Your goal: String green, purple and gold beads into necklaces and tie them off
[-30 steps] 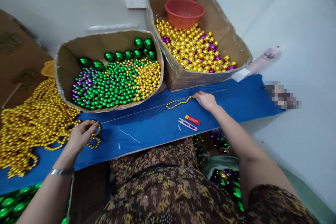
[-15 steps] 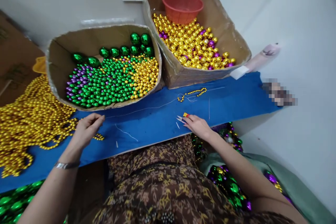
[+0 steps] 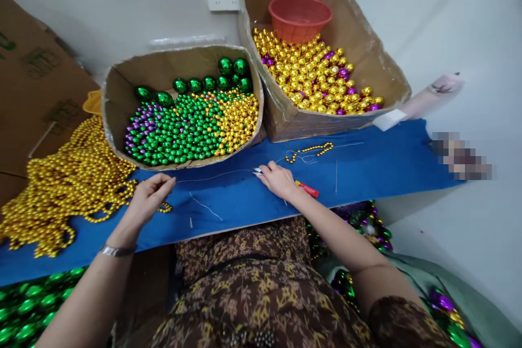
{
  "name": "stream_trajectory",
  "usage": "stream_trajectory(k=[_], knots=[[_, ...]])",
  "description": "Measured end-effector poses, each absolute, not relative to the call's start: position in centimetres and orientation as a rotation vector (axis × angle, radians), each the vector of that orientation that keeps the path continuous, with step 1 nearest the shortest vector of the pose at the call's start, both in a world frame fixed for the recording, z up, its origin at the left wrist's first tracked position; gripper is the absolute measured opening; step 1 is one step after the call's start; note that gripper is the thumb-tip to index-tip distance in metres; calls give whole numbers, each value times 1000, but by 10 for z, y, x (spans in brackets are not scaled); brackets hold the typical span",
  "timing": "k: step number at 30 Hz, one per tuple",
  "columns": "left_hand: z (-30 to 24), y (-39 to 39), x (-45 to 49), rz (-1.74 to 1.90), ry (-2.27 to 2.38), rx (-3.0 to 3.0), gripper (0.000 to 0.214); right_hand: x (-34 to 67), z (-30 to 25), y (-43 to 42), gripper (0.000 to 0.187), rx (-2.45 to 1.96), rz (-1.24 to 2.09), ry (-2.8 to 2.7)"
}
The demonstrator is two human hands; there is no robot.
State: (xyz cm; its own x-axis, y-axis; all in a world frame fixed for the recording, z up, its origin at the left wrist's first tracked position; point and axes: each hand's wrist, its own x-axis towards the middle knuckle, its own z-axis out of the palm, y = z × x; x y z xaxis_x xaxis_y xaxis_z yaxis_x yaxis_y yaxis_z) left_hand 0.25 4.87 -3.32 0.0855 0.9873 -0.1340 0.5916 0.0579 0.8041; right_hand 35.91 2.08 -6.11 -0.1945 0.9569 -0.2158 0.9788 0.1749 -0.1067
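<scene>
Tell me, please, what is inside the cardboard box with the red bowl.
Gold beads with some purple ones among them, and the red bowl resting at the far side. What lies under the top beads and beneath the bowl is covered.

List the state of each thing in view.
Left hand: pinching thread
Right hand: holding snips
Thread: slightly slack
Snips: mostly hidden
Short gold strand: lying loose
Lighter: lying flat, partly hidden
Left carton: open, part-filled
Right carton: open, part-filled
Red basin: resting on beads
</scene>
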Motion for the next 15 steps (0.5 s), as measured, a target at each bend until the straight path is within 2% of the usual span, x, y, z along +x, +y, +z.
stream_trajectory(k=[8, 12, 15], knots=[[-16, 45, 7, 776, 1655, 1682, 28, 341, -66, 36, 39, 1903, -337, 2343], [-19, 43, 7, 1126, 2045, 2021, 26, 370, -61, 34, 46, 1990, -315, 2294], [-39, 49, 8, 1023, 2018, 2436, 22, 400, -55, 35, 46, 2054, -278, 2214]])
